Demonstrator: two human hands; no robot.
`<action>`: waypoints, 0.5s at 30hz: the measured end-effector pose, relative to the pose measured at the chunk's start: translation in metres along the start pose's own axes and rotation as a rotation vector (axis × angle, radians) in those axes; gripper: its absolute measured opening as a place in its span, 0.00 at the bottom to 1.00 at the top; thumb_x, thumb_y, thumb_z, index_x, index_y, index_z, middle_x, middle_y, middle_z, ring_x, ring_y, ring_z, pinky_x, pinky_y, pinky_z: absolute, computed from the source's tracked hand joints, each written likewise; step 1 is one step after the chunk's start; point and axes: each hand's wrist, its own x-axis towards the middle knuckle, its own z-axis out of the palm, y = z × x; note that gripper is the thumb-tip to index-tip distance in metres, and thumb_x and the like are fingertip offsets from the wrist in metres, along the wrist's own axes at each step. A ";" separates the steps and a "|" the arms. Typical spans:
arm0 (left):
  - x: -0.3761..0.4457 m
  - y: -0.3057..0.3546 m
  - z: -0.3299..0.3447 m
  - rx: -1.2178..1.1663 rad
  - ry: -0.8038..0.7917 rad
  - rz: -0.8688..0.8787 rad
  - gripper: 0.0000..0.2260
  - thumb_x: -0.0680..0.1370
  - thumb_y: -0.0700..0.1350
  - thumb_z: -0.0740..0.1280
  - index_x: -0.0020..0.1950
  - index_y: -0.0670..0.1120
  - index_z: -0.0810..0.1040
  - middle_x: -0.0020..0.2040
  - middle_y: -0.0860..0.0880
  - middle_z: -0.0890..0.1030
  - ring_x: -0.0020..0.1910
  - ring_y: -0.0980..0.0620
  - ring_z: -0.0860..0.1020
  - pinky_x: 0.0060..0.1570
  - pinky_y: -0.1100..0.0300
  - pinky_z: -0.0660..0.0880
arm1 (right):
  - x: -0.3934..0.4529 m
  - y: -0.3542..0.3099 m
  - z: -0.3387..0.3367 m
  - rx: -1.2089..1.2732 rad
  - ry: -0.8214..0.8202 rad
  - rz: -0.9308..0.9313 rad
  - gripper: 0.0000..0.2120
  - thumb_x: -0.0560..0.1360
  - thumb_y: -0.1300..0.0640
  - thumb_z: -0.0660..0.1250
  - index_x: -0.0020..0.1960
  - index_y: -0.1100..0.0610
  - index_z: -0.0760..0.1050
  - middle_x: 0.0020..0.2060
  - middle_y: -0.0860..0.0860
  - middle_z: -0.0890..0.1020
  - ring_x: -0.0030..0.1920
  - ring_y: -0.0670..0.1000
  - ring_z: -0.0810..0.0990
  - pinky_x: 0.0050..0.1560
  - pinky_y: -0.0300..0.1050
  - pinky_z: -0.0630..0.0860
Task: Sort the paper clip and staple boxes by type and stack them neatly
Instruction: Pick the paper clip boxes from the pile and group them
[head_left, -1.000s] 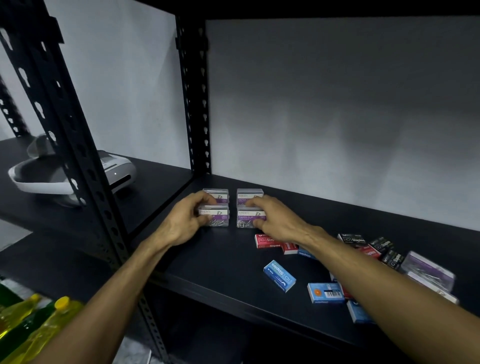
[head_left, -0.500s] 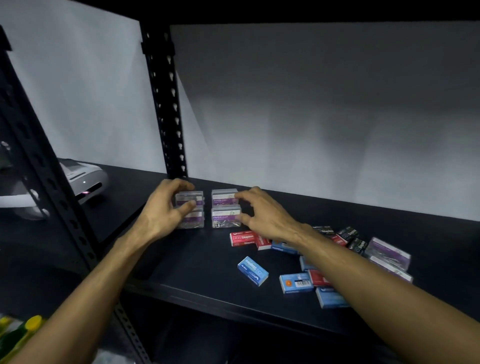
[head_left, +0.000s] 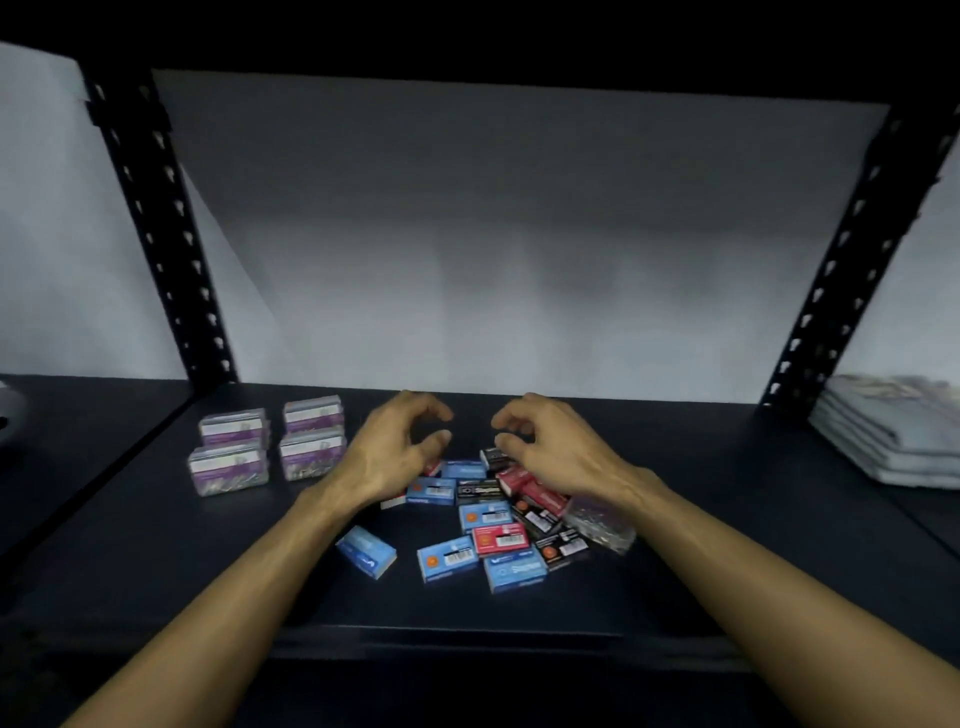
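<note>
Step in hand, as judged: the paper clip boxes were grouped at the left and you had turned to the unsorted staple boxes. Next move would call for picking one colour out of the heap and squaring it into its own stack, clear of the clip group.

Nearest on the matte black metal shelf (head_left: 156, 571) lay a lone light-blue cardboard staple box (head_left: 366, 551), askew, slightly left of the heap. Right of it sat the jumbled pile of small rectangular cardboard staple boxes (head_left: 498, 525): blue, red and black ones, overlapping at odd angles, some showing barcode labels. At the pile's right edge lay a clear plastic box of loose paper clips (head_left: 602, 522), tilted, blurred, not yet with its kind.

Just beyond, your left hand (head_left: 397, 454) hovered over the pile's far left edge, fingers curled loosely, holding nothing. Your right hand (head_left: 550, 449) hovered over the far right part, fingers likewise curled and empty as far as the blur allowed.

Far left stood four clear plastic paper clip boxes with purple labels (head_left: 267, 447), hard-edged, glossy, in a two-by-two group; whether any was stacked could not be told.

Far right, on the next bay, lay a pile of folded pale cloth (head_left: 888, 436).
</note>
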 end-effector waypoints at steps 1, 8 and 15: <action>0.005 0.008 0.010 -0.032 -0.044 0.012 0.08 0.77 0.48 0.70 0.55 0.53 0.79 0.54 0.55 0.79 0.52 0.57 0.78 0.53 0.58 0.76 | -0.008 0.008 -0.007 -0.002 0.013 0.020 0.11 0.78 0.50 0.67 0.59 0.50 0.79 0.52 0.45 0.79 0.50 0.44 0.78 0.54 0.48 0.78; 0.038 0.056 0.065 -0.136 -0.284 0.048 0.13 0.78 0.48 0.69 0.63 0.52 0.79 0.56 0.52 0.80 0.54 0.56 0.78 0.53 0.61 0.76 | -0.066 0.045 -0.033 -0.018 0.067 0.126 0.08 0.77 0.50 0.67 0.55 0.50 0.79 0.49 0.45 0.78 0.51 0.45 0.77 0.54 0.49 0.76; 0.055 0.083 0.101 -0.131 -0.466 0.053 0.23 0.79 0.49 0.67 0.74 0.54 0.69 0.69 0.51 0.74 0.60 0.55 0.76 0.55 0.61 0.74 | -0.101 0.058 -0.028 -0.094 0.010 0.177 0.13 0.76 0.42 0.67 0.55 0.48 0.78 0.46 0.44 0.75 0.50 0.45 0.73 0.51 0.48 0.75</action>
